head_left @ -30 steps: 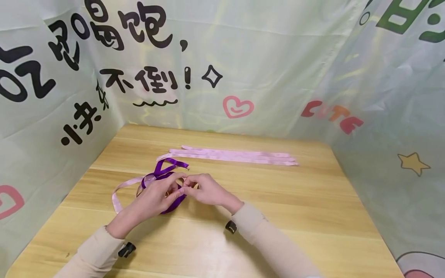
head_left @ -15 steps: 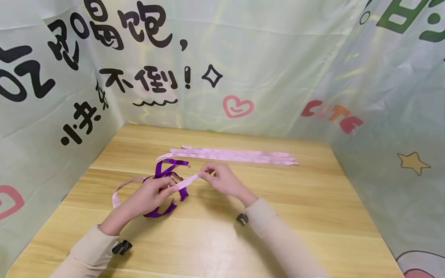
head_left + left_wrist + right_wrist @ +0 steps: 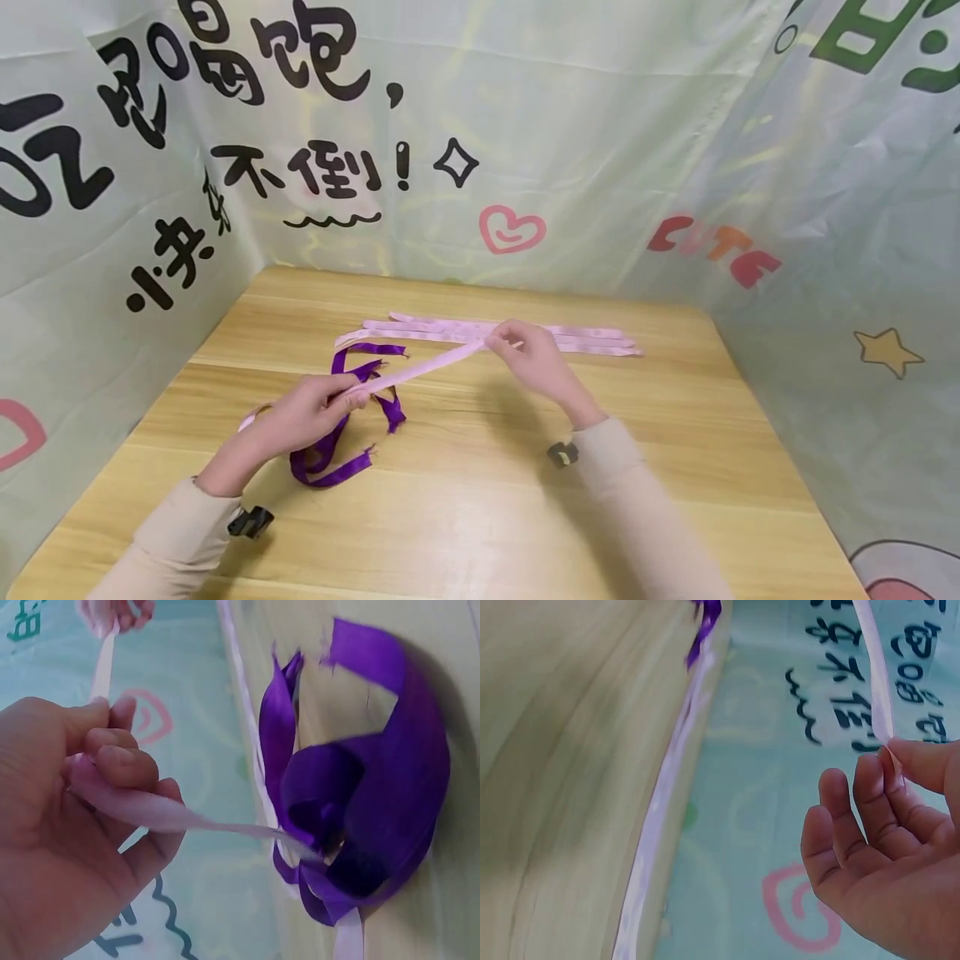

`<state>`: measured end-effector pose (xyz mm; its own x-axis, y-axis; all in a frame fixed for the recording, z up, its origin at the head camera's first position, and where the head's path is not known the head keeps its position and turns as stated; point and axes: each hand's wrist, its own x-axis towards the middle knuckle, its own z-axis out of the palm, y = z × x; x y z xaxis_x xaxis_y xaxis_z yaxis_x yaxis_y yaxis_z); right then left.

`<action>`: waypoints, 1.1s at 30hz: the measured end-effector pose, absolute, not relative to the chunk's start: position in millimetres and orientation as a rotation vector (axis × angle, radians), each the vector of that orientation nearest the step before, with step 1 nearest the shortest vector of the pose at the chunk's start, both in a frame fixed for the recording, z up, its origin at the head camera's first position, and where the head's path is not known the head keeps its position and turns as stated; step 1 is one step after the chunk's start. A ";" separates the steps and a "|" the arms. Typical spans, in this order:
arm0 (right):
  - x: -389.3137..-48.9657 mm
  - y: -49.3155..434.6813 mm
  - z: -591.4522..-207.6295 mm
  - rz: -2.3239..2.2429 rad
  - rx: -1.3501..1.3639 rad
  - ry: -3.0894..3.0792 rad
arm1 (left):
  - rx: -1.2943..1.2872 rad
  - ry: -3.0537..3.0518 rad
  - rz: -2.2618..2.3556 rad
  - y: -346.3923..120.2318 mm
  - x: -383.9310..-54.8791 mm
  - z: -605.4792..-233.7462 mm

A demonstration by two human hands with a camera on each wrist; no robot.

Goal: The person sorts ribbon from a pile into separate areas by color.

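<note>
A light pink ribbon (image 3: 423, 367) stretches up to the right between my two hands in the head view. My left hand (image 3: 311, 410) pinches it between thumb and forefinger, and in the left wrist view its slack part runs through the curled fingers toward a purple ribbon (image 3: 416, 750). My right hand (image 3: 538, 365) pinches the ribbon's end between thumb and fingertips, the other fingers loosely bent. Looped purple ribbon (image 3: 337, 475) with frayed ends lies on the table below and beside the left hand, partly hidden by it.
Several pink ribbon strips (image 3: 592, 342) lie side by side near the back of the wooden table (image 3: 480, 500). A printed cloth (image 3: 600, 150) with lettering and hearts hangs around the table's back and sides.
My right hand has moved up and to the right, drawing out a growing length of pink ribbon. The left hand has shifted slightly left, and the purple ribbon loops have spread.
</note>
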<state>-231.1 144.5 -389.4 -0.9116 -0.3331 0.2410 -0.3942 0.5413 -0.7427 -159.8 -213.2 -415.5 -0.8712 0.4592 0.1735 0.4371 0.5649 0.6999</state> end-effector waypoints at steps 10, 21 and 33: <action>-232.8 186.0 -387.3 1.254 0.453 -2.694 | 0.600 2.868 1.364 -223.5 -172.6 -406.2; -230.3 205.6 -386.1 1.223 0.399 -2.692 | 0.560 2.904 1.407 -218.5 -178.2 -405.2; -229.9 233.2 -386.8 1.235 0.323 -2.719 | 0.508 2.848 1.563 -230.1 -181.0 -398.6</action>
